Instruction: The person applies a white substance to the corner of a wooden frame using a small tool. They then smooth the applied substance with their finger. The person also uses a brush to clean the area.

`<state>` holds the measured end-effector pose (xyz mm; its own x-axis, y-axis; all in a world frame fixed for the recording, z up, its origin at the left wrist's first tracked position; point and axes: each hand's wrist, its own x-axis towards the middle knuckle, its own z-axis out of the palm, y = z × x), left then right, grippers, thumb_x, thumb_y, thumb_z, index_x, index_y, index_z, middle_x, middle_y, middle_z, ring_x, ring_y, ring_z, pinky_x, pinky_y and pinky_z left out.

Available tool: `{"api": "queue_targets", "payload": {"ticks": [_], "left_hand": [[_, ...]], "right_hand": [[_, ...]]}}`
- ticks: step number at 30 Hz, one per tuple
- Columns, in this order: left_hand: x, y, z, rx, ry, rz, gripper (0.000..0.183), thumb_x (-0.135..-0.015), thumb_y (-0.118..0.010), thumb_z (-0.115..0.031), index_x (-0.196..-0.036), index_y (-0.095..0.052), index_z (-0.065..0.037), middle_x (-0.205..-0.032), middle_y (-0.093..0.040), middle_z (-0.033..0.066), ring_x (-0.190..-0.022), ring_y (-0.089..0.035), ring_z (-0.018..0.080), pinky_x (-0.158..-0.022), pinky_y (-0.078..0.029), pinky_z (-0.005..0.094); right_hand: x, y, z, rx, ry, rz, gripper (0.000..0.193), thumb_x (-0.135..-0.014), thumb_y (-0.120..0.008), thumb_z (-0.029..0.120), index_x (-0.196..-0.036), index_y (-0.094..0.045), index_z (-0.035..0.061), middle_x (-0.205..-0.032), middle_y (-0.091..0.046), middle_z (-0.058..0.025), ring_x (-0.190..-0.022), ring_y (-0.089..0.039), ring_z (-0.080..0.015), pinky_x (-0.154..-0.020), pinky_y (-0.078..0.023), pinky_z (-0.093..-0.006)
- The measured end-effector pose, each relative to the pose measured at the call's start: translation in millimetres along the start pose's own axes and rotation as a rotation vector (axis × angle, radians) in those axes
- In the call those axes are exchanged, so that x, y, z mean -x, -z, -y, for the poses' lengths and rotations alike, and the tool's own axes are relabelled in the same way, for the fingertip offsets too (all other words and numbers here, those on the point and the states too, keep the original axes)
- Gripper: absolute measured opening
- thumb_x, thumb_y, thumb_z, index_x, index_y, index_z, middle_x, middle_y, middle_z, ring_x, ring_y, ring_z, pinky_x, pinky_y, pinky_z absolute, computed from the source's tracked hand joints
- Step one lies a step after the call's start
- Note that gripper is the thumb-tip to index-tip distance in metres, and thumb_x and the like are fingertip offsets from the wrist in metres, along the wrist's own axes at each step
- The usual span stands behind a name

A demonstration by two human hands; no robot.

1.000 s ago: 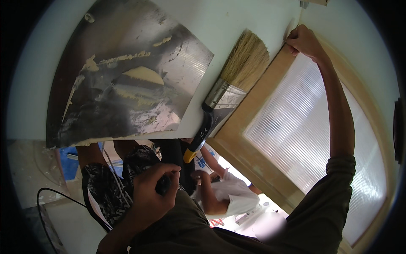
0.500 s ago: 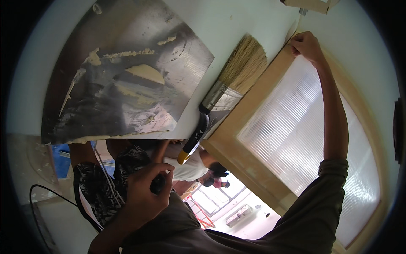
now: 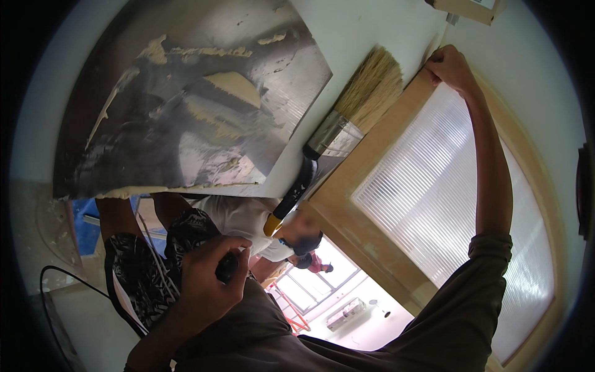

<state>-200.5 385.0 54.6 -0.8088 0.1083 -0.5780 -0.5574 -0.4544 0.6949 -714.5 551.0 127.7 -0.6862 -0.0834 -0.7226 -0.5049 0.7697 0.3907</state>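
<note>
the plaster hawk (image 3: 186, 105), a flat dark metal plate smeared with patches of cream filler, fills the upper left of the view. its long axis runs roughly left to right, tilted a little, with the broad face turned toward the camera and one corner pointing right toward the brush. its lower edge carries a thin ridge of filler.

the left hand (image 3: 207, 282) sits below the plate, near the lower middle, fist shut tight round a dark handle (image 3: 227, 268) that pokes out between thumb and fingers. the forearm comes up from the bottom edge, wrist bent, knuckles facing up and right. whether that handle joins the plate cannot be told from here.

the wide paintbrush (image 3: 338, 133) lies on a diagonal: pale bristles up and to the right, metal ferrule in the middle, black handle with a yellow tip pointing down and left. it sits just beside the plate's right corner, against the wooden frame (image 3: 365, 155).

the right hand (image 3: 451, 65) is raised high at the upper right, arm stretched nearly straight, fingers curled over the top corner of the frame and gripping it. the frame holds a ribbed frosted pane (image 3: 434, 211).

a person in a white shirt (image 3: 238, 217) stands below the plate.
</note>
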Motion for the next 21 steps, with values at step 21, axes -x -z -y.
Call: {"api": "queue_targets", "payload": {"ticks": [21], "left_hand": [[-3,4,-8,0.011,0.035,0.01,0.012,-0.089,-0.07,0.0,-0.102,-0.07,-0.001,-0.086,-0.071,0.0104,-0.079,-0.07,0.0188,-0.073,-0.053,0.0306]], "right_hand": [[33,-12,-25,-0.41,-0.038,0.082,0.024,-0.098,-0.064,0.015,-0.087,-0.07,-0.0055,-0.07,-0.067,-0.0073,-0.063,-0.066,-0.0135,-0.062,-0.056,-0.0287]]}}
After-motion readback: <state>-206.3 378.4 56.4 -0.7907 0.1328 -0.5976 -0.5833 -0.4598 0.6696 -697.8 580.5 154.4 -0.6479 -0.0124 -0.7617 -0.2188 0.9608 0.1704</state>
